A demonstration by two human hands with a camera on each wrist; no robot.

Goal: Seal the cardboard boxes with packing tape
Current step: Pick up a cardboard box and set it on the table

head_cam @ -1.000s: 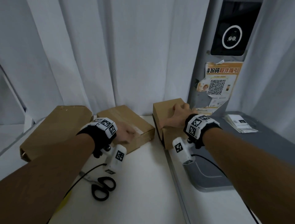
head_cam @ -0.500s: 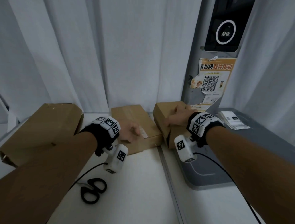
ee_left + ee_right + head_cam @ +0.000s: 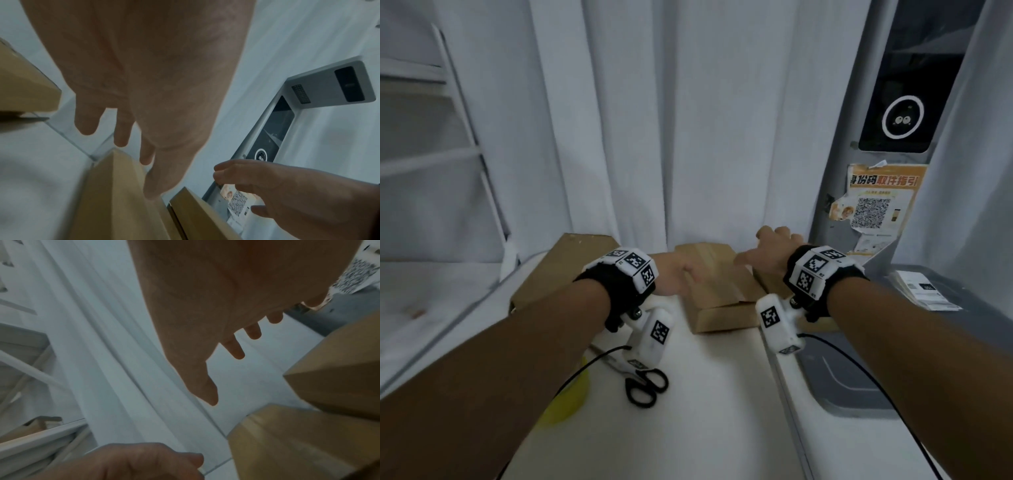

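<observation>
Head view alone shows scissors [image 3: 643, 387], wrist views show both hands [image 3: 144, 81] [image 3: 205, 305] released, grasping nothing

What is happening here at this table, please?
A person stands at a white table with three brown cardboard boxes at its far side. The left hand and the right hand both hover open over the middle flat cardboard box and the box on the right, gripping nothing. The large box on the left is untouched. Black-handled scissors lie nearer the person. No packing tape roll shows clearly.
</observation>
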